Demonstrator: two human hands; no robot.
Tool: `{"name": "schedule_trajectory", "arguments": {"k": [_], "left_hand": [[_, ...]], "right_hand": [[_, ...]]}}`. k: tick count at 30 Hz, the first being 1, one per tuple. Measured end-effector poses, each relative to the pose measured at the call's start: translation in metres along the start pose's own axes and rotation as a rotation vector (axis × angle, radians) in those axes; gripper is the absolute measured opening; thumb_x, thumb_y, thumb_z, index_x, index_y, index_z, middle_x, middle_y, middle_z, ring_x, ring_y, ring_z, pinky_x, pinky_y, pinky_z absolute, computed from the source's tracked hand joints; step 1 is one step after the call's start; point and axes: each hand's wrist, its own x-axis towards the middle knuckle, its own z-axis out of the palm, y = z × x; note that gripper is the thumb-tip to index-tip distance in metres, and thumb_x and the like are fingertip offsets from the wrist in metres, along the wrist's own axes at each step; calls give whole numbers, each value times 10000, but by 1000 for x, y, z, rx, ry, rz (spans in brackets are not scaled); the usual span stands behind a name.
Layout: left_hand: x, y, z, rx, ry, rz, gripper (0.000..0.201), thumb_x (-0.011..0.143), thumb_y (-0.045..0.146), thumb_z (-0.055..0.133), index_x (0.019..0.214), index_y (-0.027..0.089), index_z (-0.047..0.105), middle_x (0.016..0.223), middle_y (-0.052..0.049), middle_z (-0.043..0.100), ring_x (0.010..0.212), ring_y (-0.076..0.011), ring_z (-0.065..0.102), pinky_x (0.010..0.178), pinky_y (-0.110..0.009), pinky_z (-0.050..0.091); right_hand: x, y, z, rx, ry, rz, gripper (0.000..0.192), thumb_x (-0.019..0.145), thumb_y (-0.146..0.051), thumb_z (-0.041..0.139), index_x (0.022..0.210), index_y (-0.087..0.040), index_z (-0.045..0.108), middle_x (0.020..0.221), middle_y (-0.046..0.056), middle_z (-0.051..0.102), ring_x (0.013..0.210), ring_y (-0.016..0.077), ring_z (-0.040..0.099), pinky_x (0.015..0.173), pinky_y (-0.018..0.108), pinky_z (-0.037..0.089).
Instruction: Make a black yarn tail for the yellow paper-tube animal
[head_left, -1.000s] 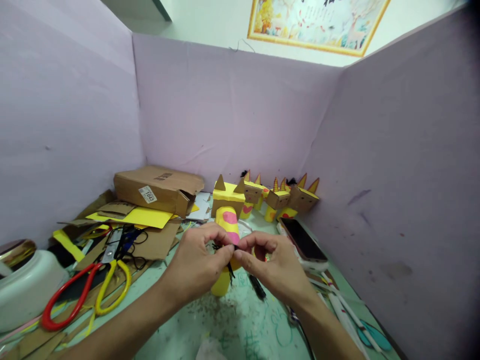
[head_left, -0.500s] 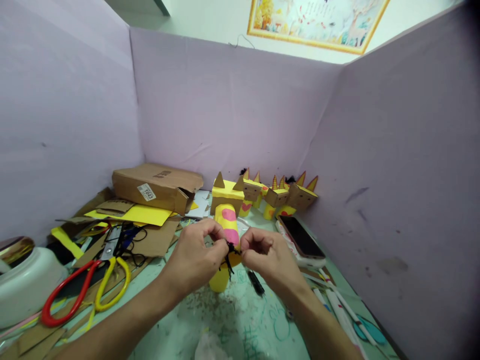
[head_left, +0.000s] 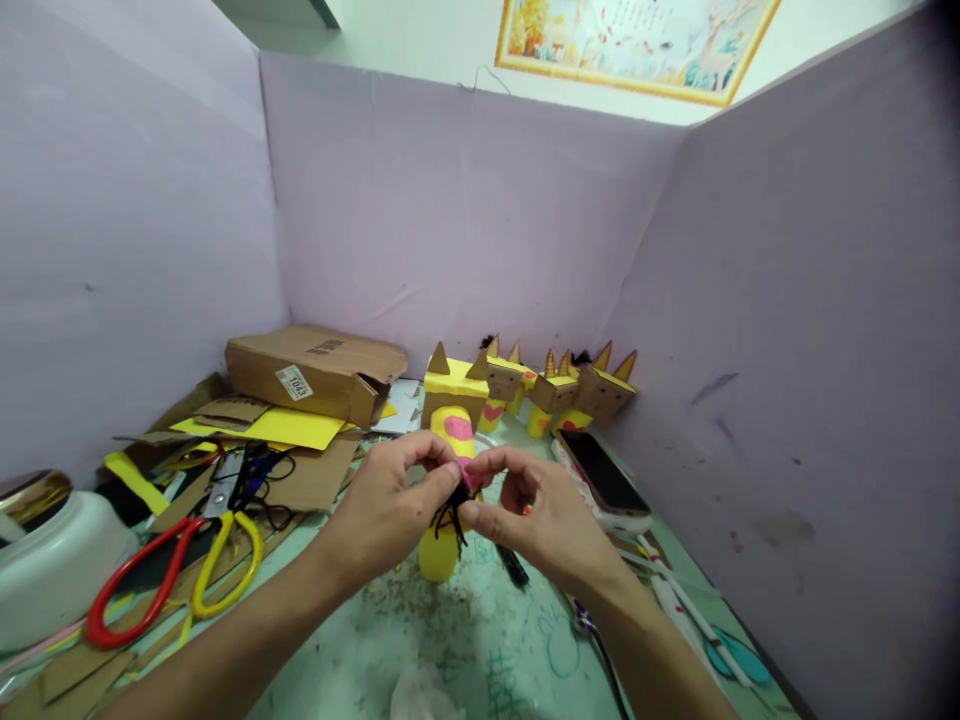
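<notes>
Black yarn hangs at the near end of a yellow figure with 2 pointed ears; the left hand pinches it, and the right hand is close by, thumb and forefinger parted.

I have the left hand at the near end of a yellow figure with pink patches, thumb and forefinger pinched on black yarn whose loose ends dangle. My right hand sits opposite, thumb and forefinger parted just beside the yarn; I can't tell whether they touch it. The figure's cardboard head, with two pointed ears, is at the far end. On the left of the tabletop I see red-and-yellow-handled scissors and a cardboard box; on the right, a phone and, farther back, other horned figures.
</notes>
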Motion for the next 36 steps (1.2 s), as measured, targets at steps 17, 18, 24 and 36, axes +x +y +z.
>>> {"name": "schedule_trajectory", "arguments": {"k": [17,18,24,36], "left_hand": [[-2,7,-33,338,-45,74,47,713,229,590,715,215,635,754,2,613,748,-173,553,676,-285,413],[-3,7,-31,310,-72,173,64,723,175,570,727,212,623,786,-1,597,777,-166,545,702,-283,414],[-8,3,-21,497,-276,598,267,699,-16,467,771,188,622,829,-30,473,806,-167,451,703,-314,367],[-3,-8,-11,751,-253,725,283,645,-9,490,808,179,625,815,-50,484,797,-204,406,700,-368,332]], "right_hand": [[3,15,7,123,-2,52,228,705,-378,612,794,-175,662,727,32,649,551,123,475,515,254,366],[3,14,6,122,6,53,228,699,-374,615,794,-173,663,715,29,643,541,118,460,504,249,352],[5,12,6,179,-11,55,211,683,-364,629,728,-159,648,672,26,620,558,123,470,511,246,356],[5,16,6,235,-25,50,185,666,-334,637,715,-156,650,685,31,624,574,133,488,528,258,368]]}}
